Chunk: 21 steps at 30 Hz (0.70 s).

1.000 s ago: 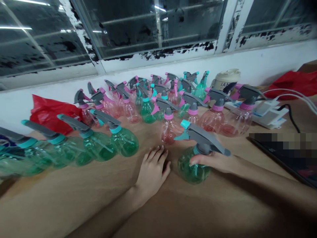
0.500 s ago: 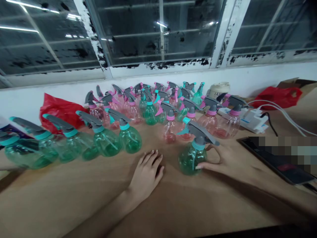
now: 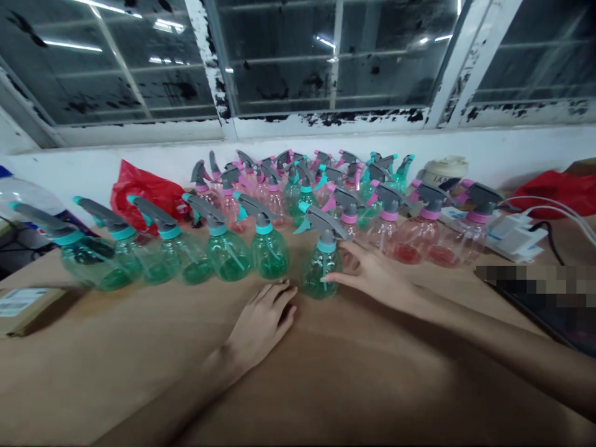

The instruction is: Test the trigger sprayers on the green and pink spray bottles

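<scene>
- The right hand point(image 3: 377, 276) is gripping a green trigger spray bottle point(image 3: 316, 279), standing right of the green-bottle row point(image 3: 228, 257).
- The left hand point(image 3: 261, 323) is lying open, palm down, on the wooden table point(image 3: 298, 385), nearer and left.

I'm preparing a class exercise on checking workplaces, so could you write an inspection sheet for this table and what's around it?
Surface: brown table.
Work things: a green spray bottle, upright; five green bottles in a row to its left; pink bottles behind and to the right, more green ones among them.
Clutter: two red bags; a tub; a flat box; a dark device.
Hands: right hand grips the spray bottle; left hand lies palm down, holding nothing.
Cables: white cables and a black cable at right.
Surroundings: white wall; windows with peeling frames.
</scene>
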Each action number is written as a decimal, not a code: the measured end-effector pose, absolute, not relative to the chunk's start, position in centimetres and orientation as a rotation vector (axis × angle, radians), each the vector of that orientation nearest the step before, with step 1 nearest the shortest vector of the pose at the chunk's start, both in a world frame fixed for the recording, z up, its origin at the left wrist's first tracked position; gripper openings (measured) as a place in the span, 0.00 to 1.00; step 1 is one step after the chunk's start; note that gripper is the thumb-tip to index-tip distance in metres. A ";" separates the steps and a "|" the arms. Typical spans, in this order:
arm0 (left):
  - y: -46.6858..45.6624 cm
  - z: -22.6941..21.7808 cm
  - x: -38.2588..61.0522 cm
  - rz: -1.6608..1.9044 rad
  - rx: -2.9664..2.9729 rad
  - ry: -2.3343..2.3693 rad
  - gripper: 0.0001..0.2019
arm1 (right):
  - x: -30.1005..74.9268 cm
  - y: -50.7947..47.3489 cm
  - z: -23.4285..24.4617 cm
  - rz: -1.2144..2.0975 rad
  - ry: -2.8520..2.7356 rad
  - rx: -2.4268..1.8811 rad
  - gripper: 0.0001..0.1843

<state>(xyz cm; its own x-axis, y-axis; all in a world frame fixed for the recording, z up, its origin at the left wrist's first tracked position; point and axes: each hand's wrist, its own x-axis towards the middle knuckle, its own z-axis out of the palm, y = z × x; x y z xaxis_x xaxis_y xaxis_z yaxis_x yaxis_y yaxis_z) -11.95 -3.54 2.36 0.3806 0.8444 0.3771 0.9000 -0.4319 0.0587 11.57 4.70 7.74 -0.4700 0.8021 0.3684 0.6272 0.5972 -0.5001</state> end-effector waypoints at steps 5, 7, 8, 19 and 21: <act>-3.4 2.4 -12.1 -0.553 -2.461 -1.621 0.13 | 9.8 5.5 8.3 0.380 -2.260 -1.254 0.37; -3.4 2.5 -12.1 -0.567 -2.464 -1.632 0.15 | 9.4 5.9 8.4 0.339 -2.279 -1.288 0.37; -3.4 2.5 -12.1 -0.578 -2.463 -1.637 0.16 | 9.2 6.1 8.5 0.312 -2.288 -1.302 0.36; -2.8 2.5 -13.2 -0.638 -2.438 -1.718 0.17 | 7.9 8.0 8.4 0.283 -2.301 -1.262 0.38; -2.8 2.4 -13.3 -0.635 -2.437 -1.733 0.17 | 7.9 8.2 8.3 0.277 -2.305 -1.258 0.38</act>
